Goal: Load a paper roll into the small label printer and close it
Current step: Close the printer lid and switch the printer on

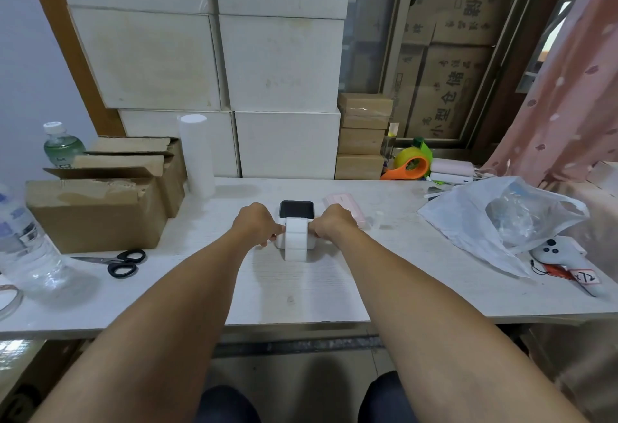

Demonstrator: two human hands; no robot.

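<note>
A small white label printer (296, 218) with a dark top panel sits in the middle of the white table (301, 289). A strip of white labels (295, 242) comes out of its front and hangs down onto the table. My left hand (257, 223) grips the printer's left side. My right hand (334, 223) grips its right side. The fingers of both hands are curled against the printer's body. The paper roll itself is hidden inside the printer.
Open cardboard boxes (100, 208) and black scissors (122, 262) lie at the left, with water bottles (25, 242). A white roll (197, 155) stands behind. A pink device (344, 210), a plastic bag (501, 222), an orange tape dispenser (409, 163) and a white controller (558, 252) sit on the right.
</note>
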